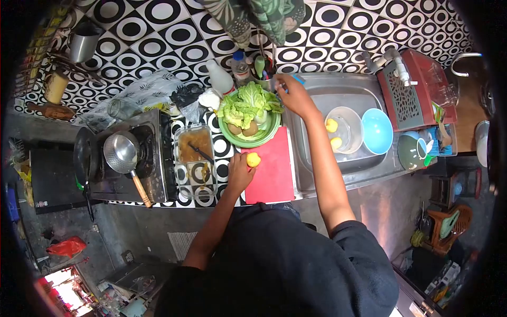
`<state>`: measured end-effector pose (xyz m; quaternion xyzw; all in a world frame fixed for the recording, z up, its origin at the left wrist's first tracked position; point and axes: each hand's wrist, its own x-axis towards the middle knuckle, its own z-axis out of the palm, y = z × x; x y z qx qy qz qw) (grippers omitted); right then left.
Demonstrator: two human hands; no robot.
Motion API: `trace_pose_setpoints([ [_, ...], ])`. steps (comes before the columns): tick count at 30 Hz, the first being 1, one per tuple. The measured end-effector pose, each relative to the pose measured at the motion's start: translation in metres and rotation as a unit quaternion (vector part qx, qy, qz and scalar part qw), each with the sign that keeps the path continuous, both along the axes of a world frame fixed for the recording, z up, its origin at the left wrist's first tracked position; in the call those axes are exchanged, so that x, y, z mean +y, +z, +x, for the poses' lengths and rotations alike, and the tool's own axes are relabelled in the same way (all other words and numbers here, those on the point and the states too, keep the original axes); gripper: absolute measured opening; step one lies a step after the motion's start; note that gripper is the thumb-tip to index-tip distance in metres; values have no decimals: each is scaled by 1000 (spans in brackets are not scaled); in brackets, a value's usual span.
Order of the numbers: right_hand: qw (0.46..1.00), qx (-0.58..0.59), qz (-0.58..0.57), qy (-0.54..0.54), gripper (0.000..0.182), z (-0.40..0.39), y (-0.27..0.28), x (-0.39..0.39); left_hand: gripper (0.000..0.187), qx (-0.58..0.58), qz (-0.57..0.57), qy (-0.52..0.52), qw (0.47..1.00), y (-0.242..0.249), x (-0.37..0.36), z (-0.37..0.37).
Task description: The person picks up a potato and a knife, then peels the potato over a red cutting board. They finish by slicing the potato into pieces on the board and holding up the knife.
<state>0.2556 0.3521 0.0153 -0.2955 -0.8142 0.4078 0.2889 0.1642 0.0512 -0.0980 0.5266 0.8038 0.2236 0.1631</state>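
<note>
My left hand rests at the left edge of a red cutting board, its fingers closed round a yellow peeled potato. My right hand is stretched forward to the back of the counter, beside a utensil holder. Its fingers are bent together at the holder's right side; what they grip is too small and blurred to name. Between the hands and the wall stands a green basin with leafy lettuce and brown unpeeled potatoes.
At right, the metal sink holds a pale pot with two yellow pieces, and a blue bowl. Left of the board are a clear divided container with brown sauce and a stove bearing a metal strainer. Bottles line the back.
</note>
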Motion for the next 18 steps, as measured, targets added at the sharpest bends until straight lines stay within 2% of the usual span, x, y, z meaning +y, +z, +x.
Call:
trace_pose_setpoints([
  [4,1000,10,9,-14,31,-12,2,20,55,-1,6,-6,1000,23,1,-5],
  [5,999,22,26,-21,31,-13,4,23,50,-22,70,-13,997,29,5,-10],
  [8,998,33,50,-22,28,-18,10,25,46,-103,131,50,985,106,46,-13],
  [10,998,7,55,-14,27,-21,10,26,39,-70,168,85,979,147,87,-27],
  [12,999,-1,44,-15,26,-26,0,28,41,-33,250,47,967,195,134,-38],
  [14,999,-3,49,-12,26,-28,-9,27,42,0,352,-24,936,200,182,-54],
  [18,998,25,65,-5,23,-31,-10,16,41,50,317,-14,947,168,220,-76],
])
